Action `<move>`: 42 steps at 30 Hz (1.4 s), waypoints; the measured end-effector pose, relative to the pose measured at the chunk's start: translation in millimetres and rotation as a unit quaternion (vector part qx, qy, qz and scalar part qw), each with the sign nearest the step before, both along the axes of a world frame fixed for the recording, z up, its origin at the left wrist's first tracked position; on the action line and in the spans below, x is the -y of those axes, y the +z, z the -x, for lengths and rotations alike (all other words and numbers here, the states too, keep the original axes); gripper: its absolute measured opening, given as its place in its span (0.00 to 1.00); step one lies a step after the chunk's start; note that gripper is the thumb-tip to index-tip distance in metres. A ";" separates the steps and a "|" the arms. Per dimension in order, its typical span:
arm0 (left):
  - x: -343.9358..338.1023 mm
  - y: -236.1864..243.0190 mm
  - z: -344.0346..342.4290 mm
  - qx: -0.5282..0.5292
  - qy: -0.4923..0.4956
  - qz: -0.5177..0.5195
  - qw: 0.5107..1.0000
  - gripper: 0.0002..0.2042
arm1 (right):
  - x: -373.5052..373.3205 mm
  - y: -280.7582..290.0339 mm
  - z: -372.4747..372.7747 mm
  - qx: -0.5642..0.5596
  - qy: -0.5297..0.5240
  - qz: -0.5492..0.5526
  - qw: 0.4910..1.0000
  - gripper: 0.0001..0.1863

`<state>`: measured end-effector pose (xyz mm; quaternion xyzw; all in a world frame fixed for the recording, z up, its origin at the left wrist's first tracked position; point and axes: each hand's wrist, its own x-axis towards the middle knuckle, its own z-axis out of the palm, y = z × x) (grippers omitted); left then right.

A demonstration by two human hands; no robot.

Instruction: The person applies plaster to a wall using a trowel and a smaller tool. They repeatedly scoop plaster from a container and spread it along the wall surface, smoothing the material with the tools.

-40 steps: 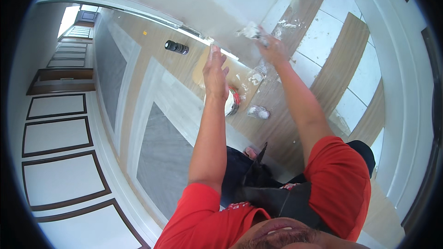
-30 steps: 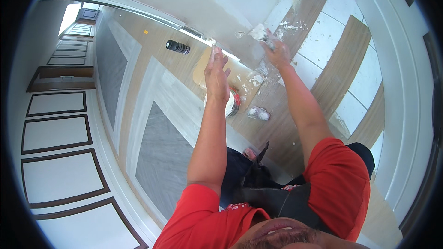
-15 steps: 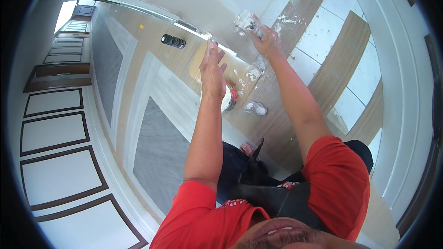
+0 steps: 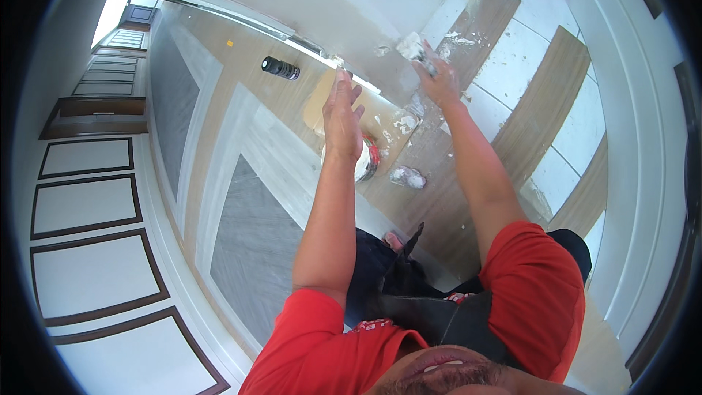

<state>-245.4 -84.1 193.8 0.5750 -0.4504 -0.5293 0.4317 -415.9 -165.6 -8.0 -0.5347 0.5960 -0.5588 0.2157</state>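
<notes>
My right hand [image 4: 442, 88] is closed round a putty knife [image 4: 414, 48], its blade covered with white putty and held close to the pale wall [image 4: 358, 0]. The grip is mostly hidden by my fingers. My left hand [image 4: 342, 123] is open, fingers stretched out flat and thumb apart, with the fingertips by the metal-edged strip at the wall's foot; I cannot tell if they touch it. Partly behind the left wrist stands a bucket [image 4: 368, 163] with a red label and white contents. A tan board [image 4: 389, 132] spattered with putty lies under and beyond it.
A black bottle [image 4: 281, 68] lies on the wood-look floor at left. A putty-smeared lump [image 4: 408, 177], perhaps a cloth, sits right of the bucket. Brown planks [image 4: 545, 91] lie across white tiles [image 4: 504, 58] at right. A white door frame [image 4: 625, 139] rises at the right edge.
My right hand has moved right and slightly down with the putty knife, which is now turned differently. The left hand keeps its pose. The whole view has shifted slightly.
</notes>
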 end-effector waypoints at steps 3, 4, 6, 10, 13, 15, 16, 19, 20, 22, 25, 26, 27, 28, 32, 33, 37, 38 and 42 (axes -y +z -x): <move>0.3 -0.2 0.4 0.010 -0.002 0.006 1.000 0.43 | -2.2 -0.9 -8.7 0.003 0.031 -0.024 0.999 0.33; -0.3 -3.3 -7.5 0.012 0.004 0.005 1.000 0.43 | -4.2 13.9 -17.8 0.008 0.040 -0.046 0.998 0.33; -3.1 -5.3 -13.5 0.010 0.009 0.001 1.000 0.43 | -0.8 59.6 -30.0 0.015 0.049 -0.084 0.995 0.32; -0.2 -2.0 -4.2 0.000 0.000 -0.002 1.000 0.44 | 8.3 14.6 -4.8 0.025 0.014 -0.008 1.000 0.33; 0.6 -3.1 -1.5 0.003 -0.005 0.005 1.000 0.44 | 0.6 3.5 1.2 -0.007 0.006 -0.007 1.000 0.34; -3.6 -5.5 -9.8 0.011 0.008 0.003 1.000 0.43 | -9.2 37.2 -21.4 -0.072 0.038 -0.074 0.994 0.34; -2.7 -3.9 -10.6 0.012 0.011 0.001 1.000 0.43 | -11.8 40.3 -21.9 -0.056 0.046 -0.078 0.994 0.33; -1.5 -2.2 -10.3 -0.006 0.004 -0.005 1.000 0.43 | -8.7 37.9 -18.9 -0.001 0.047 -0.064 0.997 0.33; 0.1 -0.3 -9.0 -0.016 -0.001 -0.005 1.000 0.43 | -7.7 23.5 -12.3 0.018 0.034 -0.047 0.998 0.33; -1.6 1.2 -1.9 -0.009 -0.001 -0.004 1.000 0.44 | -4.8 5.2 -4.2 0.038 0.028 -0.017 0.999 0.32; 3.1 -1.8 -1.2 0.002 -0.010 0.010 1.000 0.45 | 7.9 12.7 -3.2 0.020 0.028 0.022 0.999 0.32; -1.7 -6.5 -8.4 0.009 -0.005 0.008 1.000 0.45 | 10.7 43.4 -22.4 0.006 0.024 0.029 0.999 0.32; -6.5 -9.2 -10.9 0.006 0.002 -0.001 1.000 0.45 | 7.7 58.8 -29.9 -0.011 0.017 0.035 0.999 0.32; -5.1 -4.9 -11.3 0.004 0.004 -0.001 1.000 0.45 | 6.1 60.3 -28.2 -0.004 0.019 0.023 1.000 0.32; -1.1 -0.1 -6.6 -0.006 0.002 0.000 1.000 0.45 | 3.0 21.7 0.4 -0.007 -0.004 0.005 1.000 0.32; 0.1 1.2 -2.3 -0.005 -0.004 0.004 1.000 0.45 | 1.8 3.2 7.7 -0.016 -0.017 0.000 1.000 0.32; -3.5 -1.7 -3.3 0.006 -0.002 0.002 1.000 0.46 | -1.5 -0.4 -2.2 -0.006 0.020 -0.002 1.000 0.33; -6.3 -3.8 -10.3 0.011 0.007 0.001 1.000 0.46 | -4.1 26.5 -19.2 -0.018 0.035 -0.038 0.998 0.33; -0.2 0.5 -4.7 -0.003 -0.008 -0.001 1.000 0.46 | 4.6 6.1 -8.5 -0.006 0.006 0.039 0.999 0.34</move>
